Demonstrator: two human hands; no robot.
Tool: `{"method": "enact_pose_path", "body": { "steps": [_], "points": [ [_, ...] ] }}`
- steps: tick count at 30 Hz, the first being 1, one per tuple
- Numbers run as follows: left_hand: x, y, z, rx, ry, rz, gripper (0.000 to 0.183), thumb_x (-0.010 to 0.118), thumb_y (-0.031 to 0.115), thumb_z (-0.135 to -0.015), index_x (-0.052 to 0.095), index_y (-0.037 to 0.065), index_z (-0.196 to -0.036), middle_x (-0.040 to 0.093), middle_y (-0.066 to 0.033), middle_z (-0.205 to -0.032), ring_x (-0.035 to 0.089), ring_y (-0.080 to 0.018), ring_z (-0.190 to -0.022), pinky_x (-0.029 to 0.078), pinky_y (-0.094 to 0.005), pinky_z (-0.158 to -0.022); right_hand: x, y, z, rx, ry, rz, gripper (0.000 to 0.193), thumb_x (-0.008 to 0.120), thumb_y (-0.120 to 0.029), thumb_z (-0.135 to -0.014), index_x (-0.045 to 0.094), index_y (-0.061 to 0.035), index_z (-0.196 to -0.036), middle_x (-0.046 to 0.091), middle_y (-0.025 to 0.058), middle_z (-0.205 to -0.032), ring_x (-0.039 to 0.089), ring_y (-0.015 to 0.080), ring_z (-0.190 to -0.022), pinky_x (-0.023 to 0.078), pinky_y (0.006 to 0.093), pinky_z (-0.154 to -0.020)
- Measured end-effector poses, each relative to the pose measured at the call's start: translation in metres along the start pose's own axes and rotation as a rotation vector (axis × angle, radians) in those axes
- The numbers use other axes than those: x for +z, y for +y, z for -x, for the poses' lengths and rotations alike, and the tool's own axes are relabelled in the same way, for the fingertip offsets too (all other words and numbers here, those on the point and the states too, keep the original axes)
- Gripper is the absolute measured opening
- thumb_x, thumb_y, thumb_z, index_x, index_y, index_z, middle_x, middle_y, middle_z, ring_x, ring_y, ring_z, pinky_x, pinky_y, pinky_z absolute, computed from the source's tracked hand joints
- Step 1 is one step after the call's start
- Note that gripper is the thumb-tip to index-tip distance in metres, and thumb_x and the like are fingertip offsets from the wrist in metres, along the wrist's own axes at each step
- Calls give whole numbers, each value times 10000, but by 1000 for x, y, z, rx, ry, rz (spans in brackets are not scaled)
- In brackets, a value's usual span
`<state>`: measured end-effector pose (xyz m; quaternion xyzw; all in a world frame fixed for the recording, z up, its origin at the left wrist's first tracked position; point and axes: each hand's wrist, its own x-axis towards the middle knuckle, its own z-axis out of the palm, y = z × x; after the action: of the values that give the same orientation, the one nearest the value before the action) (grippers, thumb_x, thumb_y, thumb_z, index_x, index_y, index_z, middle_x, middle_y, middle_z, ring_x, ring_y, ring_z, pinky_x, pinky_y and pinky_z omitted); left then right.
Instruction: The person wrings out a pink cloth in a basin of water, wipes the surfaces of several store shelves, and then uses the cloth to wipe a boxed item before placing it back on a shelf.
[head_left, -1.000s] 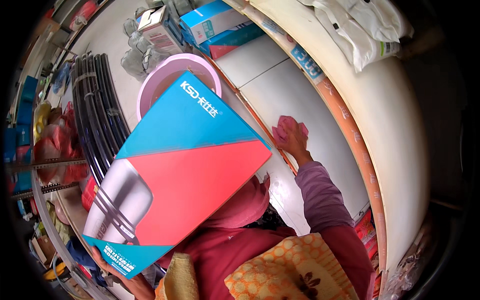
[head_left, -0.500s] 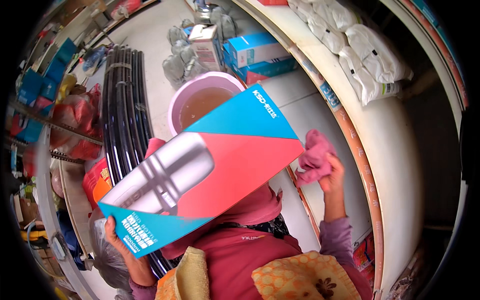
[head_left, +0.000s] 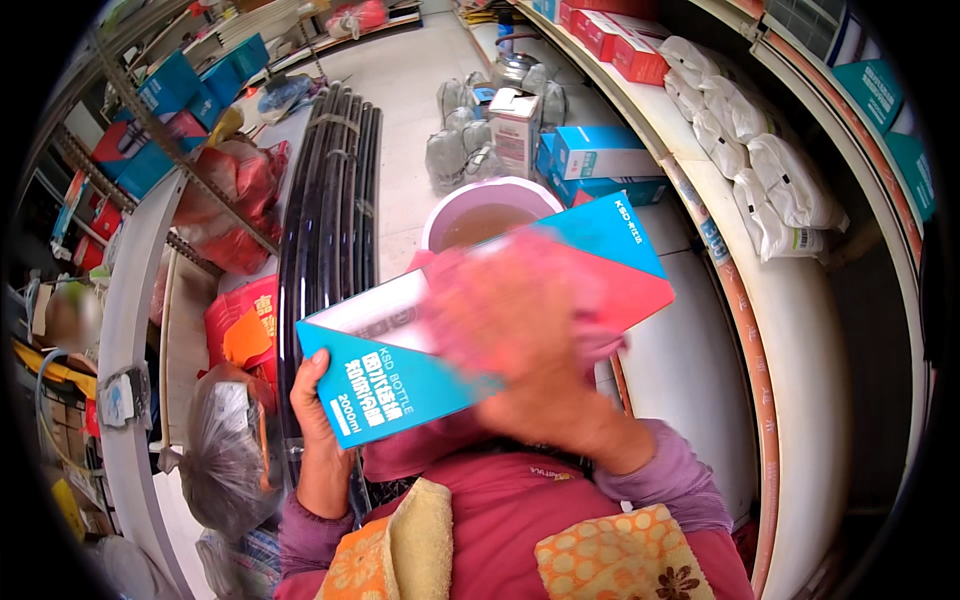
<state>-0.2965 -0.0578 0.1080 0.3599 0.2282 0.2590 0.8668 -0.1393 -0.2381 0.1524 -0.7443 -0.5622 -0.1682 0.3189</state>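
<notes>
A long blue-and-red bottle box (head_left: 625, 250) is held tilted in front of my chest, its right end higher. My left hand (head_left: 322, 425) grips the box's lower left end, thumb on the printed front. Over the middle of that front my right hand (head_left: 540, 370), smeared by motion, presses a pink cloth (head_left: 465, 305). Cloth and hand cover much of the red panel and the bottle picture. Behind the box's upper edge stands a pink tub (head_left: 440, 222) of brownish water, partly hidden.
Bundled black pipes (head_left: 325, 210) lie to the left, beside a grey plastic bag (head_left: 228, 450). Blue boxes (head_left: 605, 155), a white carton (head_left: 515, 130) and bagged bottles (head_left: 450, 155) stand beyond the tub. A curved shelf (head_left: 690, 180) with white packets (head_left: 780, 200) runs along the right.
My right hand with the cloth has come in from the right of the box onto its front. The view has shifted, so the surroundings appear farther right.
</notes>
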Motion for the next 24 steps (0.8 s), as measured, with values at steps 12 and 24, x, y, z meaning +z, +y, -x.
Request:
{"method": "enact_pose_path", "body": {
  "steps": [12, 24],
  "points": [
    [-8, 0, 4, 26, 7, 22, 444, 583, 266, -836, 493, -10, -1172, 620, -174, -1039, 644, -270, -926, 546, -387, -820, -5, 8, -19, -71, -61, 41, 483, 663, -395, -743, 598, -128, -1139, 478, 119, -1287, 364, 403, -1274, 241, 607, -1018],
    [-6, -16, 2, 49, -357, 608, 677, 379, 577, -924, 388, 54, -1355, 479, -179, -1299, 488, -298, -1198, 364, -451, -1051, 43, -71, -25, -255, -163, -258, 471, 666, -215, -708, 571, -19, -1126, 455, 223, -1287, 383, 414, -1253, 230, 617, -1028]
  ]
}}
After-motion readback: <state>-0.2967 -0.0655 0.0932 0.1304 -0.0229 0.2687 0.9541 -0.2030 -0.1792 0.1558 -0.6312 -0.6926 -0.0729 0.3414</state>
